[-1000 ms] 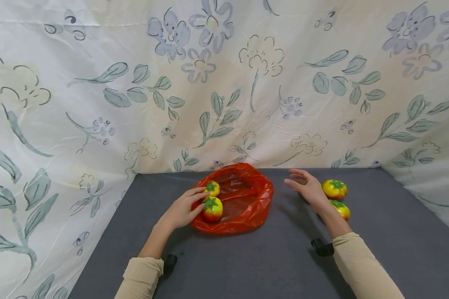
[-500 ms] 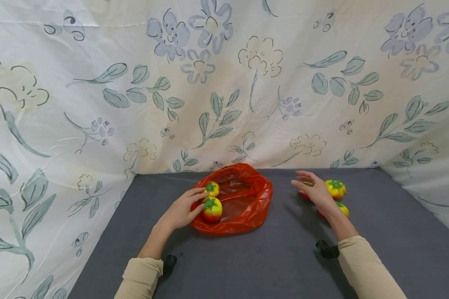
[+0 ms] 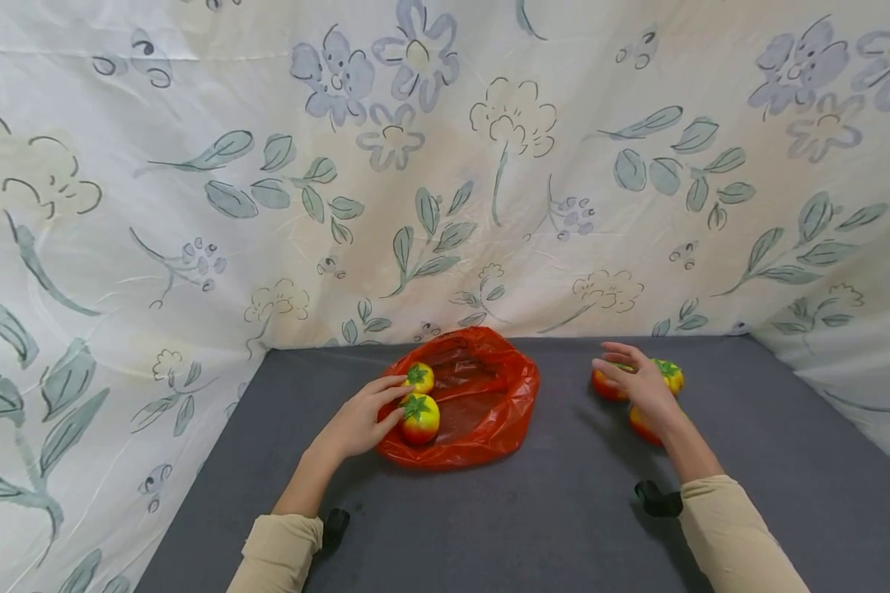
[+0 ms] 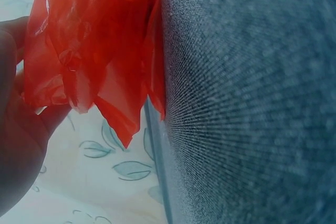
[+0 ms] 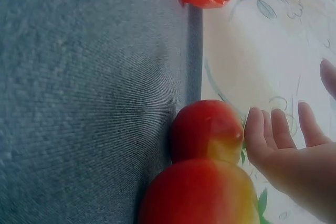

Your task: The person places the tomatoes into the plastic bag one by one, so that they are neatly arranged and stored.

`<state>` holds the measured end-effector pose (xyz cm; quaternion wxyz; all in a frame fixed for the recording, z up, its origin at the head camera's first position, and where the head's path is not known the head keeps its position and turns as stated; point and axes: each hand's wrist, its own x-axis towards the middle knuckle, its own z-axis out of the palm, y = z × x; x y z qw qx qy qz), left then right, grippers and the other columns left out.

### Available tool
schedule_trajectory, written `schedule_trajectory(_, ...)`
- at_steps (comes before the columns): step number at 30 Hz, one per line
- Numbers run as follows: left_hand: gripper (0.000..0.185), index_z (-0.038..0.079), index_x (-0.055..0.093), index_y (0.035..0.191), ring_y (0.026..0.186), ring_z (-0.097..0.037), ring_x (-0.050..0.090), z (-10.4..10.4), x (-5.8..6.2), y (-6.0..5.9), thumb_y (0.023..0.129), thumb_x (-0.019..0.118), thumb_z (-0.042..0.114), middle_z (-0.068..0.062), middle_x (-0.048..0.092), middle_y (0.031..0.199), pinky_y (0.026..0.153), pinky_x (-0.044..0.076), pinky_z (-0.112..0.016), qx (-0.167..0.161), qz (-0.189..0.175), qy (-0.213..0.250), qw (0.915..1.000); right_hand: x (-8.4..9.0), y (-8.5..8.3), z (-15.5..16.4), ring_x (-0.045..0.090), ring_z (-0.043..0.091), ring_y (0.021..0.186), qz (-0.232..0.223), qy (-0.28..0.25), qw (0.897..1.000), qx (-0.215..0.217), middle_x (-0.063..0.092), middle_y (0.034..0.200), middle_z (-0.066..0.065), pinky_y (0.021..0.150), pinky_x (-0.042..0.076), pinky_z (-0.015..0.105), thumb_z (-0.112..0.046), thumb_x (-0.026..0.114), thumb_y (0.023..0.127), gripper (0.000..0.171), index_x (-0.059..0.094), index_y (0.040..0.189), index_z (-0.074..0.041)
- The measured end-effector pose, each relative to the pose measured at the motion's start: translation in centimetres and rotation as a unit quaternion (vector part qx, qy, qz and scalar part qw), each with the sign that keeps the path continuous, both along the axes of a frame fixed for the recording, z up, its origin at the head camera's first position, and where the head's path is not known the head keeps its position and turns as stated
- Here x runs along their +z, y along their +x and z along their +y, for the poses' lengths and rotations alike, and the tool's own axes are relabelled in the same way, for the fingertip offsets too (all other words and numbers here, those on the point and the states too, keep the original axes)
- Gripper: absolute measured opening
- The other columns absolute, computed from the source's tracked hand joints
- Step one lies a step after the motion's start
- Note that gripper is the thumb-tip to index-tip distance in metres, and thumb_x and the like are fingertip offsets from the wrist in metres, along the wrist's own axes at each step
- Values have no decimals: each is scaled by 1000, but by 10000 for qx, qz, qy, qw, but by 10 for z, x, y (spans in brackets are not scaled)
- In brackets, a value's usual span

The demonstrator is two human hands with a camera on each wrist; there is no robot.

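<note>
An opened red plastic bag (image 3: 482, 445) lies at the back middle of the table, two tomato-like fruits, yellow and red with green calyxes, inside its left side: a rear fruit (image 3: 419, 376) and a front fruit (image 3: 421, 424). My left hand (image 3: 356, 420) reaches over the bag's left rim, fingertips and thumb resting at these fruits. In the left wrist view the bag's wall (image 4: 100, 40) covers those fingertips. On the right, my right hand (image 3: 641, 387) hovers with spread fingers over three similar fruits: a left one (image 3: 608, 385), a rear one (image 3: 671, 375) and a front one (image 3: 644, 426), all partly hidden.
A dark grey cloth-covered table (image 3: 519, 527) carries everything. Floral fabric (image 3: 534, 206) hangs behind it and at both sides. Black straps (image 3: 656, 500) stick out near the beige sleeves (image 3: 734, 527).
My right hand has moved slightly right, away from the bag and over the fruits, uncovering the left fruit. The left hand, the bag and its fruits have stayed in place.
</note>
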<state>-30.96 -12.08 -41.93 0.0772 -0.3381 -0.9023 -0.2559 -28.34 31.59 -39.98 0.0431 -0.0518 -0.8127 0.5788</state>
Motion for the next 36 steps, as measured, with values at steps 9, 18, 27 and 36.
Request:
schedule_trajectory(9,42,11,59,131,128,-29,42,-1,-3,-2,90,66,17,-9,49,139,99,39,-50,-12,-5,-1,10000,2,3,7,40,34,126,-154,-435,9989,-83,27,147,23,103,38,38,-44,61,90,81,23,150,-6)
schedule_trajectory(18,42,11,59,131,128,-29,43,-1,-2,-3,90,67,17,-8,49,138,100,39,-50,8,1,1,10000,1,6,13,41,36,125,59,-344,9993,-151,29,144,24,101,40,40,-42,58,93,77,23,150,-4)
schedule_trajectory(27,43,11,59,131,128,-29,42,-1,-4,-5,89,67,17,-8,48,139,100,39,-51,-27,37,5,10000,0,10,25,38,39,127,59,-238,9988,-417,31,144,25,104,33,49,-44,58,92,77,25,149,-3)
schedule_trajectory(36,43,11,59,132,128,-31,42,-1,-4,-4,90,67,17,-9,48,139,99,39,-52,-89,-26,13,10000,-1,16,33,37,40,127,35,-132,9983,-562,30,145,28,103,33,50,-45,58,91,79,25,149,-2)
